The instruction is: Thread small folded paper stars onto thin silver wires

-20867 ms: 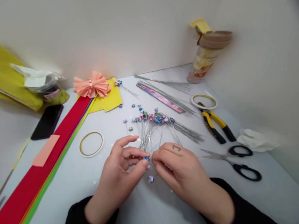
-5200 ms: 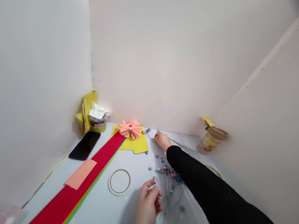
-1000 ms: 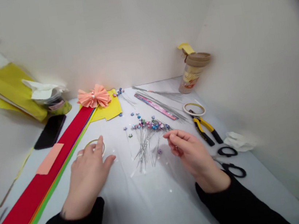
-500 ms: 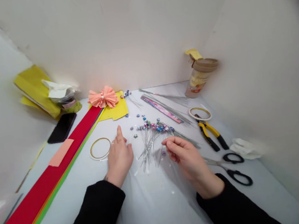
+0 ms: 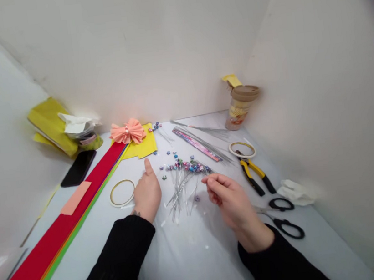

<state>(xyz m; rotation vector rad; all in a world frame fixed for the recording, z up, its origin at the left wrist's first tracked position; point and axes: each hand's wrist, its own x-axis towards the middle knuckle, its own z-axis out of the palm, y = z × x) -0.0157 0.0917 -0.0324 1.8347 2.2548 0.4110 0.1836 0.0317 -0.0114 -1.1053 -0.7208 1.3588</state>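
Observation:
My left hand (image 5: 148,191) is over the table beside a roll of tape (image 5: 122,193), one finger stretched forward and nothing visible in its grasp. My right hand (image 5: 225,194) has thumb and forefinger pinched together; anything between them is too small or thin to make out. Between the hands lies a bunch of thin wires (image 5: 179,189) tipped with small shiny folded stars (image 5: 190,165) in pink, blue and green. Several loose stars (image 5: 164,177) are scattered left of the bunch. One purple star (image 5: 197,198) sits close to my right fingertips.
Pliers (image 5: 255,174), scissors (image 5: 283,219), another tape roll (image 5: 242,149) and a crumpled tissue (image 5: 296,192) lie at right. Behind are paper strips (image 5: 197,144), loose wires (image 5: 206,129) and a cup (image 5: 242,107). Leftward: red paper (image 5: 48,241), a pink bow (image 5: 127,132), a phone (image 5: 78,168).
The camera view has shifted slightly, so the table's items appear lower and further left. My left hand has turned a little, while my right hand keeps its pinch.

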